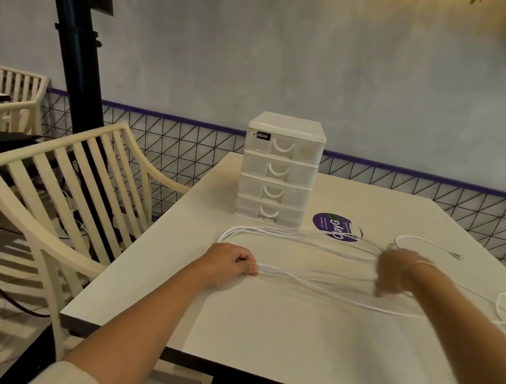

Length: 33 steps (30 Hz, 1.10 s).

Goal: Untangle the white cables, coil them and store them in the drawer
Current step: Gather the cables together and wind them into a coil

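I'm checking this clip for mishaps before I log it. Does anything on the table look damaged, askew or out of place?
Nothing stands out. The white cables lie in loose loops on the table, the left hand gripping one end. The drawer unit stands upright, all four drawers closed. The right hand is blurred.

One drawer unit [280,169] with four drawers, two hands, two chairs

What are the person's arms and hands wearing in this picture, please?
Both forearms are bare. The left arm shows a cream ribbed sleeve pushed up near the elbow. The left hand has no ring or glove that I can see. The right hand is motion-blurred; a thin pale bracelet circles its wrist.
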Tool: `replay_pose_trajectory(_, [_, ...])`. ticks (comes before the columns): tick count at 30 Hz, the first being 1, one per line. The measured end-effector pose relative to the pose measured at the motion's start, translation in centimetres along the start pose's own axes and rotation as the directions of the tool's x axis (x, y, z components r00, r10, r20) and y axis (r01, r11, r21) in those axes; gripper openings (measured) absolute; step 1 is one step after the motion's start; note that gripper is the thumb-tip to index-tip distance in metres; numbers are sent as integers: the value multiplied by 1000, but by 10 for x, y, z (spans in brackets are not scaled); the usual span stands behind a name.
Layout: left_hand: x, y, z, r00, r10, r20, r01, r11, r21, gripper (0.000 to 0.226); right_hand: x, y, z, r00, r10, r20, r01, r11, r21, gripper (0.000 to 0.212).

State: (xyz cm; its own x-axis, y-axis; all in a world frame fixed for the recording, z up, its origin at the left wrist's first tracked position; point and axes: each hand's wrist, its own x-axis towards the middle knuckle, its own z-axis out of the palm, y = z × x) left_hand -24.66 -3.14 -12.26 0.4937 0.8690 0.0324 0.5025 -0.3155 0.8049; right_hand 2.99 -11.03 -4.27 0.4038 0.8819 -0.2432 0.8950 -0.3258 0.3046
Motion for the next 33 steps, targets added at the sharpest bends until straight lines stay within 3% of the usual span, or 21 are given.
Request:
replay_pose_trajectory(3, [-1, 0, 1, 1000, 1, -9, -1, 1000, -13, 15, -14, -71, -16, 917, -312, -248, 369, 900, 233, 40])
replay_pose_trajectory(5, [-1, 0, 1, 1000, 7, -18, -7, 1000, -19, 13, -25, -115, -19, 868, -425, -256, 483, 842, 240, 37])
replay_pose_trajectory(8, [-1, -1, 1, 1000, 6, -8, -6, 999, -50, 12, -22, -141, -15, 889, -426, -166, 457, 826, 329, 32])
replay_pose_trajectory(16, [0, -2, 0, 1000, 6, 24, -5, 999, -45, 12, -10, -125, -14, 874, -485, -26, 437, 762, 478, 23])
replay_pose_trajectory(25, [0, -1, -1, 1000, 7, 14, -7, 1000, -18, 12, -12, -123, -10, 894, -446, -35, 401, 766, 502, 26])
replay_pose_trajectory(29, [1, -1, -1, 1000, 4, -6, -4, 1000, 4, 12, -16, -116, -5, 866, -498, -41, 441, 723, 532, 22])
replay_pose_trajectory(33, [-1, 1, -1, 1000, 5, 3, -5, 1000, 8, 11, -17, -117, -2, 869, -481, -115, 474, 743, 472, 18])
